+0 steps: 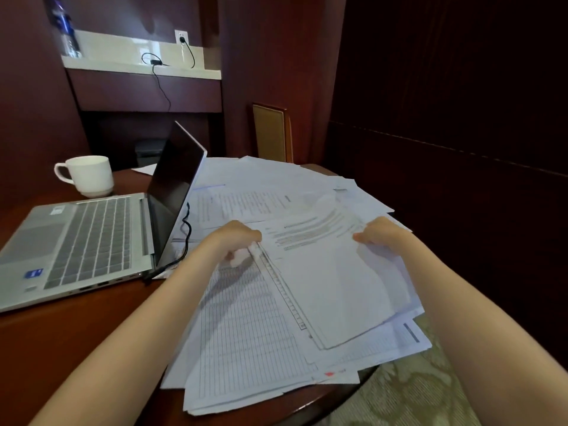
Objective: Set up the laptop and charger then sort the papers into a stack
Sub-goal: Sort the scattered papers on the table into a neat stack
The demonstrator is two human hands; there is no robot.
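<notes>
A silver laptop point(83, 241) lies open on the left of the round wooden table point(76, 348), its screen dark. A black charger cable point(184, 238) runs from its right side up to a wall socket point(181, 37). Loose white papers point(246, 327) are spread over the table's right half. My left hand point(233, 238) grips the left edge of a small bundle of sheets point(332, 287). My right hand point(379, 233) pinches the same bundle at its top right corner. The bundle is lifted slightly over the other papers.
A white mug point(87, 175) stands behind the laptop at the table's far left. A water bottle point(66, 29) stands on the pale shelf point(141, 67) above. A wooden chair back point(272, 133) rises behind the table. Patterned carpet point(408, 392) shows at the lower right.
</notes>
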